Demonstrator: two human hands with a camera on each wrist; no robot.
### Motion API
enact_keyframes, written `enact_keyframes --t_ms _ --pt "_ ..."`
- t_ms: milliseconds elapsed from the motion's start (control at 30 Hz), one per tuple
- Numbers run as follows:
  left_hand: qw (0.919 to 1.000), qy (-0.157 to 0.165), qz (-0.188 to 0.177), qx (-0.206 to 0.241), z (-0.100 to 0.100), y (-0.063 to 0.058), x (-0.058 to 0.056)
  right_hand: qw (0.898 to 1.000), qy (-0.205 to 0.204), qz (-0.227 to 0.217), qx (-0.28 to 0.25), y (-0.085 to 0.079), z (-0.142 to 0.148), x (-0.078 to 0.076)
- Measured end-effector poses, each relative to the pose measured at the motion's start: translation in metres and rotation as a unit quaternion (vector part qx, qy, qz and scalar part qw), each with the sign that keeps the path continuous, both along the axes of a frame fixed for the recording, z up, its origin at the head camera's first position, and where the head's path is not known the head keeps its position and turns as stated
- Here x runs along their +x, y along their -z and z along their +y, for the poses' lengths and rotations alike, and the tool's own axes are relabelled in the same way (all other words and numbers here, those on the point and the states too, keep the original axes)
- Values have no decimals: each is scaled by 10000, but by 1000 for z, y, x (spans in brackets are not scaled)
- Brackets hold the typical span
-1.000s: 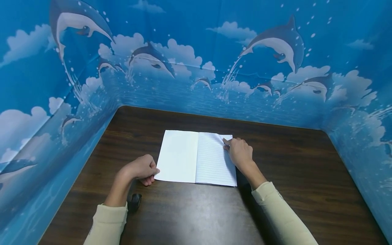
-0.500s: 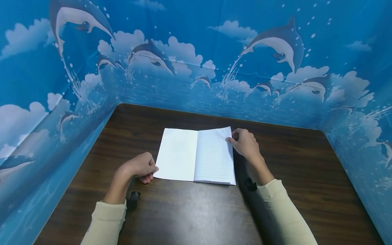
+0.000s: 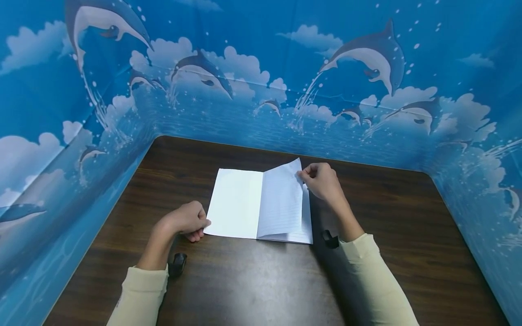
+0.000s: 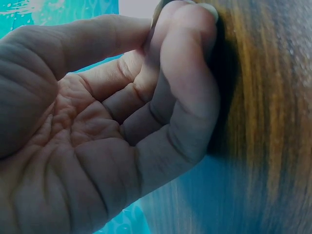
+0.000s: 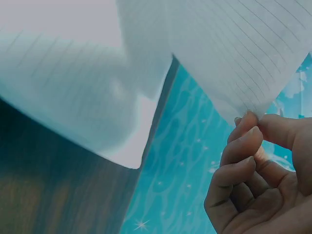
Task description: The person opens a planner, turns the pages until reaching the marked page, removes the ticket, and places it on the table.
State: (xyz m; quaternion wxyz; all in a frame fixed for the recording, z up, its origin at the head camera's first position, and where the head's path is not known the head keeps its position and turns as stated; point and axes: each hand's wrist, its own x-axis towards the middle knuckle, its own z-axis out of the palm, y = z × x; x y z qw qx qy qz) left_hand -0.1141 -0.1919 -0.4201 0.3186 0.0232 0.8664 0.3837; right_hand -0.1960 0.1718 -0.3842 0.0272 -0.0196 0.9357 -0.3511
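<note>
An open notebook (image 3: 237,203) lies on the dark wooden table, its left side blank white and its right side ruled. At the lower left corner of the notebook, my left hand (image 3: 188,221) pinches the cover's edge between thumb and curled fingers; the left wrist view shows this hand (image 4: 122,97) from the palm side. My right hand (image 3: 323,182) pinches the outer edge of one ruled page (image 3: 281,199) and holds it raised, bowed above the pages below. In the right wrist view, thumb and fingertips of that hand (image 5: 261,170) grip the page's corner.
The wooden table (image 3: 253,280) is bordered by a blue dolphin-print curtain (image 3: 244,81) at the back and sides. A black strap piece (image 3: 177,265) shows beside the left wrist, another black piece (image 3: 330,239) beside the right wrist.
The right hand has taken the ruled page's edge and lifted it up and leftward, uncovering the sheet beneath. The left hand stays at the lower left corner.
</note>
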Motion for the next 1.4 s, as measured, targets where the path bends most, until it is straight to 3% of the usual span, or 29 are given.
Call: enact_keyframes --t_ms 600,1067,1400 --pt "9997 101 154 164 -5 2 0 9946 -627 197 -806 -26 -43 -4" --pt "9988 299 274 263 -8 2 -3 9897 -949 167 -1055 -24 -101 -17" --pt "9996 201 160 133 -5 3 -2 9906 -1040 -73 -891 -13 -146 -21"
